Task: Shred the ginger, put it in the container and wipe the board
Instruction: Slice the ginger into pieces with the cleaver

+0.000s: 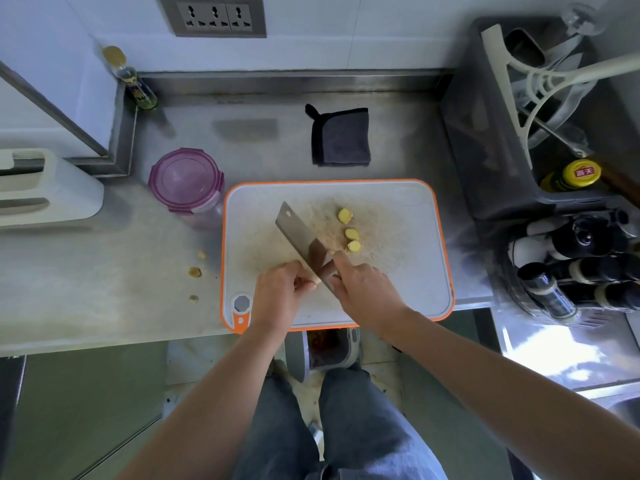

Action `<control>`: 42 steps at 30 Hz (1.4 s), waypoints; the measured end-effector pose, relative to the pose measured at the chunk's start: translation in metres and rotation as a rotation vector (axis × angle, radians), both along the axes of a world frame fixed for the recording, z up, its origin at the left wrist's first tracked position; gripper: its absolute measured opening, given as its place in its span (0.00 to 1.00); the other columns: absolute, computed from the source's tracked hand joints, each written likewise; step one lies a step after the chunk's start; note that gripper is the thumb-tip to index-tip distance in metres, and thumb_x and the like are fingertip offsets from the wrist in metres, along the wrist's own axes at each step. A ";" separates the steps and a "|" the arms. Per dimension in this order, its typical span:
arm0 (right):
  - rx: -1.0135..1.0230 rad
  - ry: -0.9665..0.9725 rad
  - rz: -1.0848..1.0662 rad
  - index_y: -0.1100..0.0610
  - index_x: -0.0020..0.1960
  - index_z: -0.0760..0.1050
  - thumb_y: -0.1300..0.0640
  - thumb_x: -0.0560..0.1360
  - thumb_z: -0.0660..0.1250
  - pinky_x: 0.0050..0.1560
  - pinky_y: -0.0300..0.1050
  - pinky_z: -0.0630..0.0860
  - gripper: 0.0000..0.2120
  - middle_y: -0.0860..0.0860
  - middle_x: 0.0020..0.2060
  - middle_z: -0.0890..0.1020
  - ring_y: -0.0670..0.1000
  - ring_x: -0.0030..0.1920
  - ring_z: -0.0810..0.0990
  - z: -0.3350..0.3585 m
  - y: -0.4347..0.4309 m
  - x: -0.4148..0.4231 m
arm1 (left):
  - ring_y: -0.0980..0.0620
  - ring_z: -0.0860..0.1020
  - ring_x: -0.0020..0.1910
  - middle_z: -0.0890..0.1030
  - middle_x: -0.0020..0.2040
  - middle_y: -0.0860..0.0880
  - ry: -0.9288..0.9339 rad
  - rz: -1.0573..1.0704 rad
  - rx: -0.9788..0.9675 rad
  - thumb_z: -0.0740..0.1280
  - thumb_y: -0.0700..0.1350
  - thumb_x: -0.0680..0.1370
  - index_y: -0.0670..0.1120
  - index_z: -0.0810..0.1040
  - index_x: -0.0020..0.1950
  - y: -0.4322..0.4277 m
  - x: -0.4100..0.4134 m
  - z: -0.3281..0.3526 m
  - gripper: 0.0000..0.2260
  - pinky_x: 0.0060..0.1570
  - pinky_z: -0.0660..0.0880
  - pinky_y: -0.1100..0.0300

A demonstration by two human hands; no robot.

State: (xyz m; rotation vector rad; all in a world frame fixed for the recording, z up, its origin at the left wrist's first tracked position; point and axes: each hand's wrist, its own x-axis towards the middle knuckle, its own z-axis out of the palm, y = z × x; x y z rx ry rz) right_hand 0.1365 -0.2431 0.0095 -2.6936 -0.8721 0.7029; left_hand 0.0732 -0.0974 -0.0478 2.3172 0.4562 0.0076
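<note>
A white cutting board (408, 271) with an orange rim lies at the counter's front edge. Three ginger slices (351, 233) lie near its middle. My right hand (363, 289) grips the handle of a cleaver (301, 237), whose blade slants up and to the left over the board. My left hand (280, 292) pinches a small ginger piece (316, 281) against the blade's near edge; most of that piece is hidden by my fingers. A round container (185, 180) with a purple lid stands just left of the board. A folded dark cloth (341, 136) lies behind the board.
Ginger scraps (195, 271) lie on the steel counter left of the board. A white knife holder (41, 188) sits far left, a bottle (136, 84) in the back corner. A grey rack (519, 133) with utensils and a group of dark bottles (581, 265) stand on the right.
</note>
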 end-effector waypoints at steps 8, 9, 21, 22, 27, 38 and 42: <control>-0.126 -0.036 0.056 0.56 0.67 0.57 0.58 0.81 0.54 0.39 0.48 0.76 0.16 0.52 0.39 0.74 0.53 0.36 0.75 0.005 0.001 -0.006 | 0.47 0.81 0.38 0.85 0.39 0.48 0.020 0.039 0.010 0.76 0.44 0.70 0.43 0.81 0.44 -0.002 0.000 0.003 0.08 0.41 0.78 0.54; -0.131 -0.027 0.055 0.56 0.67 0.57 0.58 0.81 0.55 0.41 0.49 0.78 0.16 0.53 0.40 0.76 0.53 0.37 0.76 0.006 0.000 -0.006 | 0.47 0.81 0.38 0.85 0.39 0.48 0.019 0.038 0.012 0.76 0.44 0.70 0.42 0.81 0.44 -0.002 0.000 0.003 0.08 0.41 0.78 0.54; -0.189 0.032 0.075 0.57 0.63 0.59 0.62 0.79 0.57 0.36 0.45 0.68 0.14 0.49 0.33 0.68 0.50 0.33 0.70 0.006 0.000 -0.006 | 0.47 0.81 0.38 0.85 0.40 0.46 0.024 0.009 -0.013 0.76 0.42 0.70 0.41 0.83 0.43 -0.002 0.004 0.004 0.05 0.42 0.78 0.53; -0.190 0.038 0.070 0.57 0.64 0.59 0.63 0.79 0.57 0.36 0.46 0.69 0.15 0.50 0.34 0.70 0.51 0.35 0.71 0.005 0.001 -0.006 | 0.47 0.81 0.38 0.85 0.40 0.46 0.026 0.004 -0.014 0.76 0.42 0.71 0.41 0.84 0.43 -0.001 0.004 0.004 0.05 0.43 0.78 0.53; -0.196 0.042 0.046 0.57 0.65 0.58 0.64 0.78 0.58 0.36 0.46 0.71 0.18 0.51 0.36 0.71 0.52 0.36 0.73 -0.003 0.008 -0.006 | 0.45 0.81 0.38 0.85 0.40 0.45 0.008 -0.029 -0.012 0.75 0.40 0.71 0.41 0.84 0.43 -0.001 0.005 0.006 0.04 0.42 0.78 0.51; -0.168 -0.010 0.019 0.58 0.68 0.56 0.64 0.78 0.57 0.36 0.47 0.69 0.19 0.55 0.43 0.79 0.55 0.36 0.74 -0.019 0.020 -0.004 | 0.45 0.80 0.37 0.84 0.38 0.46 0.010 -0.076 0.040 0.75 0.41 0.71 0.42 0.83 0.40 0.002 0.004 -0.002 0.04 0.38 0.76 0.53; -0.154 -0.022 0.012 0.58 0.68 0.56 0.64 0.79 0.56 0.36 0.47 0.69 0.20 0.55 0.42 0.80 0.56 0.36 0.76 -0.020 0.018 -0.009 | 0.46 0.80 0.37 0.84 0.38 0.47 0.014 -0.077 0.042 0.75 0.41 0.71 0.42 0.83 0.40 0.001 0.005 0.001 0.03 0.38 0.76 0.55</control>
